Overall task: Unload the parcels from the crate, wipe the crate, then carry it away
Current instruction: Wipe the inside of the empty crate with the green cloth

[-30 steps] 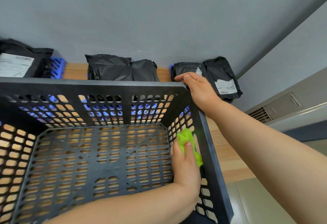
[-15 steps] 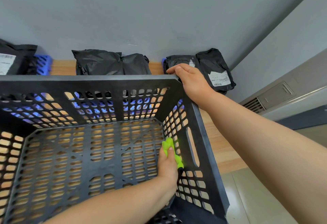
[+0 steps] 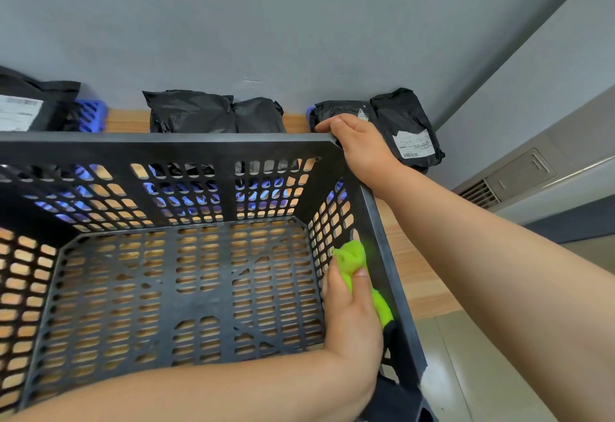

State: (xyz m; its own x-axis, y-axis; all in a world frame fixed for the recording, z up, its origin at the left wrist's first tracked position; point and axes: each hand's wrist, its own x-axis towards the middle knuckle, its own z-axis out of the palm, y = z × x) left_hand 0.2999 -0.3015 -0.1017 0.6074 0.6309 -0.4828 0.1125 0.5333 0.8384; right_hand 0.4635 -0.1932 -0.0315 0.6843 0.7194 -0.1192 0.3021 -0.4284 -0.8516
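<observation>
A black perforated crate [image 3: 166, 145] fills the lower left, with nothing inside. My left hand [image 3: 352, 318] reaches into it and grips a bright green cloth [image 3: 352, 260], pressing it against the inner face of the right wall. My right hand [image 3: 361, 147] grips the crate's far right corner rim. Black parcels lie on the wooden surface along the wall behind the crate: one pair [image 3: 213, 112] in the middle, another [image 3: 406, 128] at the right with a white label, and one [image 3: 30, 105] at the far left.
Blue plastic crates [image 3: 91, 115] sit under the parcels, also showing through the far wall's holes. A grey wall rises behind. The wooden surface [image 3: 416, 271] ends at the right, with tiled floor below and a grey vent unit [image 3: 519, 175] beyond.
My left hand has slid the green cloth up and along the crate's right inner wall. My right hand keeps its grip on the corner rim. The view shifted slightly.
</observation>
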